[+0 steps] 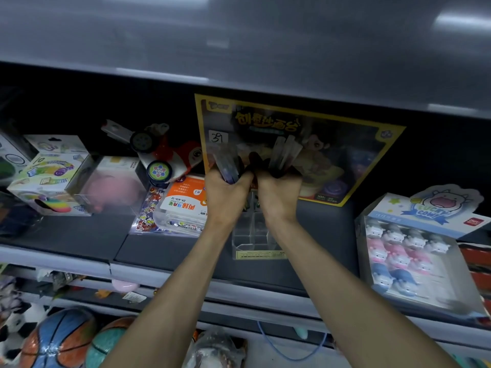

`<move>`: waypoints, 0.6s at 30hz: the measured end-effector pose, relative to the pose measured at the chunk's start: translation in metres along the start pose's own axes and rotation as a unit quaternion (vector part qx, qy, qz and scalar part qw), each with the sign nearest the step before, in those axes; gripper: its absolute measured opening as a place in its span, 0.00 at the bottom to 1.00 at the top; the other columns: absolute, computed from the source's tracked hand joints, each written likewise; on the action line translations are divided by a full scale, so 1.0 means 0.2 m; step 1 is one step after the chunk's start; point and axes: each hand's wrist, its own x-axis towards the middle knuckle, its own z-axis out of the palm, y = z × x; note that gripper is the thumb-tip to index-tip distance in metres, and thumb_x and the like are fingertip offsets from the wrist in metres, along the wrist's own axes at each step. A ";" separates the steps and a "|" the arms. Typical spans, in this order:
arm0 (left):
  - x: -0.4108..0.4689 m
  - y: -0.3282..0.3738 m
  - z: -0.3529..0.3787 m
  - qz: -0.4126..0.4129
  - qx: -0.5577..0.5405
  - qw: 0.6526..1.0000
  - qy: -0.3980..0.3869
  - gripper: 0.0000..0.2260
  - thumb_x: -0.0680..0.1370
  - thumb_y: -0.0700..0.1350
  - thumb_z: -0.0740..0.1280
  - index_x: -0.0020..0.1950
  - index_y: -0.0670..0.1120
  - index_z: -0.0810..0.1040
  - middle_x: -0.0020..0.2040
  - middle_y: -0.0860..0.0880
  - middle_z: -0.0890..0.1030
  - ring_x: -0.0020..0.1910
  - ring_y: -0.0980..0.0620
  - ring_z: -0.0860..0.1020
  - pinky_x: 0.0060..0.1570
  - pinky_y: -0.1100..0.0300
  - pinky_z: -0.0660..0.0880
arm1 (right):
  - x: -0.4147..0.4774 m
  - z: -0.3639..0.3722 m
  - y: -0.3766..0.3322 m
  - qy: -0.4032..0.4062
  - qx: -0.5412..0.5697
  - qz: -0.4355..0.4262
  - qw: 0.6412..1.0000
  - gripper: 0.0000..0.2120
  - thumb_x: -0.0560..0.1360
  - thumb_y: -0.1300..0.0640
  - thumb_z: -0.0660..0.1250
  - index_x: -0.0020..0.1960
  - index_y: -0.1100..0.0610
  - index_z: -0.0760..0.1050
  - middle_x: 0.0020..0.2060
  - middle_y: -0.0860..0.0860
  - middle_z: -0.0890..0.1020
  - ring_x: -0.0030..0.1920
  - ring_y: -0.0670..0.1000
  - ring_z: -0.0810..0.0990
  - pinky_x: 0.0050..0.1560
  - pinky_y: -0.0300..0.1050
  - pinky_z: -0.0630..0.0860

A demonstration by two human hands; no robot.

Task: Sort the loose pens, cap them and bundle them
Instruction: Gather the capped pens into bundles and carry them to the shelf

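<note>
My left hand (pixel 225 192) is closed around a bunch of dark pens (pixel 229 162) whose ends stick up, blurred by motion. Close beside it, my right hand (pixel 279 193) grips a second bunch of pens (pixel 285 154), also pointing up and away from me. Both hands hover above a clear plastic divided pen holder (pixel 253 239) standing on the dark shelf (pixel 170 251). I cannot tell whether the pens carry caps.
A large yellow-framed toy box (pixel 345 160) leans behind the hands. An orange-and-white pack (pixel 183 203) lies to the left, a box of small cow figures (pixel 409 256) to the right. Balls (pixel 58 338) sit on the lower shelf.
</note>
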 end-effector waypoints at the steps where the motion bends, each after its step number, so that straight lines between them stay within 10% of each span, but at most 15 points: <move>1: 0.00 0.01 0.00 -0.005 -0.003 1.000 -0.003 0.16 0.73 0.41 0.73 0.29 0.52 0.71 0.27 0.54 0.74 0.28 0.56 0.71 0.28 0.60 0.69 | 0.00 0.00 0.00 -0.002 0.002 0.003 1.000 0.09 0.74 0.63 0.78 0.43 0.67 0.81 0.41 0.57 0.86 0.41 0.48 0.84 0.40 0.43 0.80; 8: -0.04 0.00 -0.02 0.009 0.005 1.000 0.009 0.11 0.70 0.38 0.71 0.35 0.42 0.69 0.29 0.43 0.72 0.30 0.55 0.70 0.31 0.61 0.70 | -0.04 -0.01 -0.03 -0.019 -0.006 0.011 1.000 0.11 0.71 0.69 0.74 0.40 0.73 0.73 0.34 0.55 0.78 0.38 0.48 0.76 0.36 0.46 0.73; 18: -0.09 0.07 -0.07 0.048 0.022 0.998 -0.027 0.14 0.71 0.36 0.74 0.49 0.53 0.80 0.44 0.59 0.84 0.44 0.61 0.82 0.44 0.68 0.76 | -0.06 -0.08 -0.07 -0.100 -0.085 -0.058 0.990 0.10 0.69 0.72 0.73 0.50 0.69 0.79 0.47 0.65 0.83 0.50 0.61 0.84 0.52 0.55 0.83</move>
